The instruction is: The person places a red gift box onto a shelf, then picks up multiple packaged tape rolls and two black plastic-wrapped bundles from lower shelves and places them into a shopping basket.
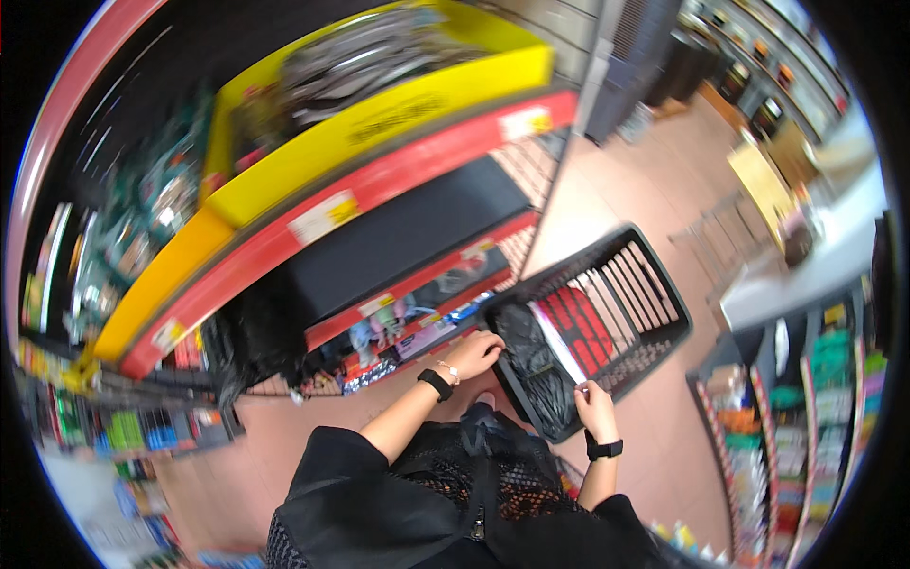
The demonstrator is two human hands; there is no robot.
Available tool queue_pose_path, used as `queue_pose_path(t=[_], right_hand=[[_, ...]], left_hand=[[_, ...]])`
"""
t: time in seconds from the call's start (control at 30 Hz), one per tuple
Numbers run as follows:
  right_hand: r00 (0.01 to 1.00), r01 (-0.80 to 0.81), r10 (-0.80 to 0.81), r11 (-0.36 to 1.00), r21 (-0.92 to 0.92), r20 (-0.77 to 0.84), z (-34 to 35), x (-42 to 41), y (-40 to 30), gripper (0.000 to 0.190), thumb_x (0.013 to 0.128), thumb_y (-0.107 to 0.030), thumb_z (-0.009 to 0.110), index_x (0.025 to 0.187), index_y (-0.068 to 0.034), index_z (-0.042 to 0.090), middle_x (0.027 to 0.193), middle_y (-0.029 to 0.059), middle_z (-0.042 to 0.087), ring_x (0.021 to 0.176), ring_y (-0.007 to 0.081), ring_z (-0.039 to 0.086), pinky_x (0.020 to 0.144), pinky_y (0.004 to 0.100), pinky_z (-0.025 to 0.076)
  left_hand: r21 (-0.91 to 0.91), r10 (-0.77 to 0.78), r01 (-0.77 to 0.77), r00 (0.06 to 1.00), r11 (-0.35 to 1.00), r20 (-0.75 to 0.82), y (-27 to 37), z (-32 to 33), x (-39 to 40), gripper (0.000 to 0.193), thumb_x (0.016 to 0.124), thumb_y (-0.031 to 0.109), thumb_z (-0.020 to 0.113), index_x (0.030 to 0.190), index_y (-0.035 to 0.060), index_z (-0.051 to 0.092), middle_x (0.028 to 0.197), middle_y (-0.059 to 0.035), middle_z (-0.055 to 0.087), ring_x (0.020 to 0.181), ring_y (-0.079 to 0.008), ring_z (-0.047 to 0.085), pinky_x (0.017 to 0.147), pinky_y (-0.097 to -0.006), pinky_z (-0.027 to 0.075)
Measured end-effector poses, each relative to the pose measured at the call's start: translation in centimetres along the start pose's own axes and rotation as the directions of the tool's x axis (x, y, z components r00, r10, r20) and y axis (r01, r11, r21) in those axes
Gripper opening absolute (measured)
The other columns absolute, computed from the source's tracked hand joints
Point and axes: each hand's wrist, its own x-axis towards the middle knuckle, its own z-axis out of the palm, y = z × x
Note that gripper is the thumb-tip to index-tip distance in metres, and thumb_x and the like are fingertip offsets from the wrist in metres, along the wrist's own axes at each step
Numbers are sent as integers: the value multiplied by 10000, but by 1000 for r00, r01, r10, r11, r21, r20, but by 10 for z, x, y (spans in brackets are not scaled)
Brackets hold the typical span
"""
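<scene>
A black plastic shopping basket (672, 302) is in front of me, tilted in the view. Inside it lie a black plastic-wrapped bundle (530, 363), a thin white flat item (558, 341) and a red item (577, 327) crossed by dark lines. My right hand (596, 412) pinches the near end of the white item between thumb and fingers. At the basket's left rim is my left hand (475, 353), its fingers curled; whether they grip the rim cannot be made out. Both wrists wear black bands.
Shelving with red edges (426, 167) stands close on the left, bearing a yellow display box (384, 121) of packaged goods. A black plastic bag (259, 334) hangs at its near side. On the right are a white counter (768, 284), stocked shelves (782, 427) and a metal-legged stool (725, 235).
</scene>
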Motion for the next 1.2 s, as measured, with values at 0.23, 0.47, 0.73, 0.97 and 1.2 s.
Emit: queue_pose_path(t=[0.23,0.47,0.73,0.97,1.2], right_hand=[[848,464,-488,872,154,209,49,42,-109,121,763,-48,468,856,5,527,716,122,556,666,180,551,609,269,419],[518,229,-622,763,605,588,156,33,-226,180,809,-122,454,912,7,526,781,60,566,729,113,531,659,231,424],[355,-268,-325,863,429,876,238,13,-323,426,780,-457,457,859,-44,521,783,80,574,694,115,531,630,208,420],[421,-545,-268,689,478,867,263,7,-331,316,724,-328,600,852,-52,513,693,78,572,569,113,527,518,222,416],[605,-512,-387,480,713,695,216,4,-306,195,756,-126,545,919,-25,512,891,39,539,781,140,513,626,258,430]], left_hand=[[-300,-260,141,874,944,-410,3,-93,-93,135,776,110,459,853,30,536,815,-86,562,729,-183,546,648,-270,430],[-192,-314,261,586,946,-747,4,-164,-200,130,759,58,485,864,6,541,722,-57,571,625,-121,530,564,-217,406],[-416,-475,232,476,879,-740,-15,-172,-260,175,743,45,480,904,-5,529,785,-68,560,690,-122,534,598,-221,412],[-420,-489,253,509,872,-709,-19,-170,-273,184,767,68,471,934,13,528,817,-54,560,740,-107,523,632,-223,404],[-551,-538,174,578,816,-613,-26,-165,-258,167,780,82,474,917,1,524,771,-51,560,688,-113,527,626,-221,410]])
